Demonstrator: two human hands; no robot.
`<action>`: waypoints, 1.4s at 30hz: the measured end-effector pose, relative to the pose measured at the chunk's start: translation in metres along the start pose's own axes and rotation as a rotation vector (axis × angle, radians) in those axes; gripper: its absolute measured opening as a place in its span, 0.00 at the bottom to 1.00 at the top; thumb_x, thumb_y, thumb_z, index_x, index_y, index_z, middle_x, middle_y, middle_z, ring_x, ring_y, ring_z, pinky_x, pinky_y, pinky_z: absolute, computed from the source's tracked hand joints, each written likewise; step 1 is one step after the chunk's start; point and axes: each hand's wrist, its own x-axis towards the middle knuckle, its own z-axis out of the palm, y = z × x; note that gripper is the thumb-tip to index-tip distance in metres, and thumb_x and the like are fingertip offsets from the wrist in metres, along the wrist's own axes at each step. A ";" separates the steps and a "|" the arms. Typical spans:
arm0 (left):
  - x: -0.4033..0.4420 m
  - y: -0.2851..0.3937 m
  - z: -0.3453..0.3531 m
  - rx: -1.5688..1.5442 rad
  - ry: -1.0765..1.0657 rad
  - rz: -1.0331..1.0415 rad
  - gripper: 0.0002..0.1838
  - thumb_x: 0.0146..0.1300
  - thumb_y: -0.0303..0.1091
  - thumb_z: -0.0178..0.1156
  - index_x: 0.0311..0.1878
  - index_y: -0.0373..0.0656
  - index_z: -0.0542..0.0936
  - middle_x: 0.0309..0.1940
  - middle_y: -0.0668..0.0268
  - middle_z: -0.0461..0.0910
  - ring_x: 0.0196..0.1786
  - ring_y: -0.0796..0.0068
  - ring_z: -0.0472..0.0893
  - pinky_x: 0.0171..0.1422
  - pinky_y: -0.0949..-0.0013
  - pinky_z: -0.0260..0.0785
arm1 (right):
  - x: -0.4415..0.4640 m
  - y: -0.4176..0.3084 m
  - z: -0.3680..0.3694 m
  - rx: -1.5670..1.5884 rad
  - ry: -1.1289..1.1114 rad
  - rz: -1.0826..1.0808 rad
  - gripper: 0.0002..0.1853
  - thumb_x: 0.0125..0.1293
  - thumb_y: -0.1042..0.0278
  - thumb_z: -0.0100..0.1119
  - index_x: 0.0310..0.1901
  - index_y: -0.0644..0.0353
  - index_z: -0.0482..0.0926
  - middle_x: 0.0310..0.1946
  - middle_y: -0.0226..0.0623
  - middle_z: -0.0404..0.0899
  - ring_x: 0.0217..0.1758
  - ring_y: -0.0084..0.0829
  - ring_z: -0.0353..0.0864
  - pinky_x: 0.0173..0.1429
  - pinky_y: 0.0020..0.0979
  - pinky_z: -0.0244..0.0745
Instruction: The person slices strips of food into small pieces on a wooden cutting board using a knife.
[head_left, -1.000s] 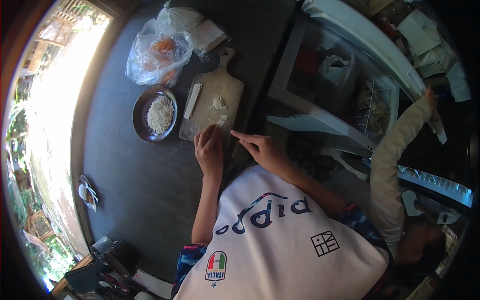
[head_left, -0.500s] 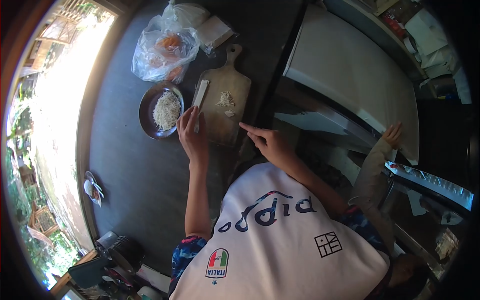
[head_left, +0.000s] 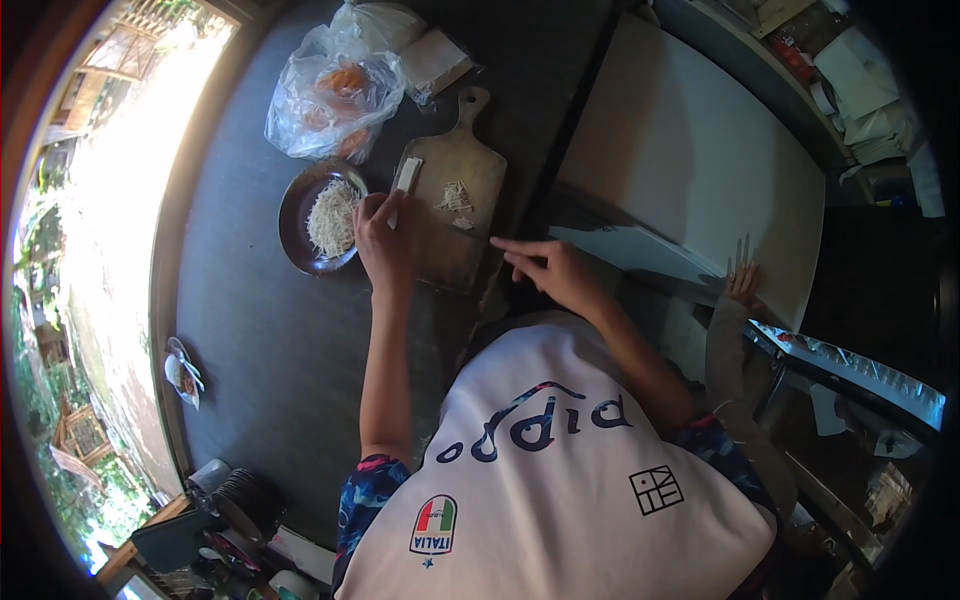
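Observation:
My left hand [head_left: 383, 232] has its fingers closed over the lower part of a white strip [head_left: 409, 173] along the left side of a wooden cutting board [head_left: 430, 255]. My right hand [head_left: 548, 266] is just off the board's right edge, index finger stretched out and other fingers curled; what they hold is too dark to make out. Thin pale sticks [head_left: 455, 196] lie in a small pile on the board, with a few pale pieces [head_left: 463, 224] below. Left of the board, a dark bowl [head_left: 293, 237] holds a heap of pale shreds [head_left: 331, 218].
Clear plastic bags [head_left: 335, 95] with orange items and a flat packet [head_left: 434, 64] lie beyond the bowl. A small dish [head_left: 182, 372] sits near the window. At right, another person's hand [head_left: 742, 283] rests against a pale lid [head_left: 700, 150]. Stacked dishes [head_left: 245, 505] stand lower left.
My left hand has gone from the board's lower edge left to the white strip. My right hand has shifted slightly. The pale lid at right has come down, the other person's hand lowering with it.

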 end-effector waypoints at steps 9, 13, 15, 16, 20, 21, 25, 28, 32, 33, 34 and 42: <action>0.001 -0.001 0.000 -0.013 0.016 -0.039 0.09 0.76 0.32 0.70 0.50 0.37 0.93 0.48 0.56 0.89 0.53 0.52 0.87 0.62 0.51 0.77 | 0.016 -0.019 -0.011 -0.028 -0.054 -0.031 0.18 0.84 0.58 0.64 0.71 0.41 0.87 0.34 0.41 0.94 0.39 0.31 0.96 0.50 0.34 0.85; 0.004 0.004 -0.003 0.009 -0.023 -0.029 0.08 0.77 0.30 0.68 0.48 0.37 0.92 0.48 0.57 0.89 0.52 0.51 0.87 0.61 0.51 0.78 | 0.032 -0.007 -0.007 0.014 -0.046 -0.063 0.18 0.84 0.59 0.64 0.71 0.43 0.88 0.33 0.42 0.93 0.38 0.30 0.95 0.49 0.34 0.85; 0.003 0.007 -0.004 0.045 0.000 -0.026 0.08 0.77 0.29 0.68 0.50 0.37 0.92 0.48 0.57 0.89 0.52 0.51 0.87 0.60 0.51 0.78 | 0.037 -0.004 -0.009 0.014 0.007 -0.077 0.18 0.84 0.60 0.63 0.71 0.44 0.88 0.32 0.42 0.92 0.38 0.29 0.95 0.48 0.34 0.86; 0.002 0.009 -0.005 0.062 0.011 -0.024 0.07 0.77 0.29 0.67 0.50 0.37 0.91 0.48 0.57 0.89 0.52 0.51 0.87 0.60 0.51 0.79 | 0.037 -0.006 -0.010 0.003 0.039 -0.073 0.18 0.84 0.60 0.63 0.71 0.44 0.88 0.32 0.42 0.92 0.37 0.30 0.95 0.48 0.34 0.86; -0.014 0.012 -0.005 0.092 0.137 0.010 0.06 0.77 0.28 0.68 0.50 0.37 0.91 0.48 0.58 0.89 0.53 0.52 0.87 0.59 0.52 0.80 | 0.024 -0.024 -0.002 0.082 -0.018 -0.086 0.18 0.84 0.61 0.63 0.71 0.44 0.88 0.33 0.43 0.92 0.37 0.32 0.95 0.47 0.36 0.86; -0.019 0.015 -0.006 0.086 0.150 -0.001 0.06 0.77 0.28 0.69 0.50 0.37 0.91 0.48 0.58 0.89 0.53 0.52 0.87 0.60 0.52 0.80 | 0.025 -0.023 0.001 0.062 -0.022 -0.083 0.19 0.84 0.61 0.63 0.71 0.44 0.88 0.33 0.43 0.92 0.37 0.33 0.96 0.47 0.36 0.86; -0.037 0.026 -0.017 0.089 0.185 -0.070 0.06 0.76 0.28 0.70 0.50 0.37 0.90 0.49 0.58 0.89 0.54 0.53 0.87 0.60 0.53 0.80 | 0.038 -0.003 0.012 0.024 0.042 -0.118 0.19 0.84 0.61 0.64 0.71 0.43 0.87 0.36 0.42 0.93 0.39 0.35 0.96 0.47 0.38 0.87; -0.052 0.032 -0.021 0.124 0.180 -0.045 0.06 0.76 0.27 0.70 0.50 0.37 0.91 0.49 0.58 0.90 0.53 0.55 0.89 0.60 0.55 0.81 | 0.042 0.002 0.004 -0.016 0.094 -0.119 0.20 0.85 0.62 0.63 0.74 0.43 0.85 0.35 0.40 0.93 0.38 0.28 0.94 0.49 0.33 0.85; -0.070 0.038 -0.016 0.118 0.144 -0.076 0.06 0.75 0.27 0.71 0.50 0.38 0.91 0.49 0.59 0.90 0.54 0.55 0.88 0.60 0.55 0.81 | 0.037 0.003 0.003 0.009 0.046 -0.168 0.21 0.85 0.63 0.62 0.75 0.44 0.84 0.34 0.40 0.92 0.37 0.25 0.92 0.50 0.31 0.84; -0.072 0.039 -0.015 0.124 0.139 -0.080 0.06 0.75 0.27 0.72 0.50 0.39 0.91 0.49 0.59 0.90 0.54 0.55 0.88 0.60 0.55 0.81 | 0.037 0.001 0.001 -0.001 0.013 -0.135 0.20 0.85 0.62 0.63 0.74 0.43 0.85 0.35 0.40 0.92 0.38 0.29 0.93 0.49 0.33 0.85; -0.075 0.039 -0.014 0.130 0.134 -0.085 0.06 0.74 0.27 0.72 0.50 0.39 0.91 0.49 0.59 0.90 0.54 0.55 0.88 0.60 0.54 0.81 | 0.036 -0.003 -0.001 -0.010 -0.020 -0.102 0.20 0.84 0.62 0.63 0.73 0.43 0.85 0.36 0.41 0.93 0.39 0.33 0.94 0.48 0.35 0.86; -0.086 0.059 -0.002 0.051 0.046 0.015 0.08 0.72 0.28 0.73 0.52 0.41 0.90 0.52 0.60 0.88 0.55 0.53 0.87 0.60 0.53 0.81 | 0.040 0.001 -0.006 -0.082 0.154 -0.237 0.19 0.82 0.62 0.65 0.71 0.41 0.88 0.37 0.43 0.91 0.37 0.41 0.93 0.45 0.41 0.86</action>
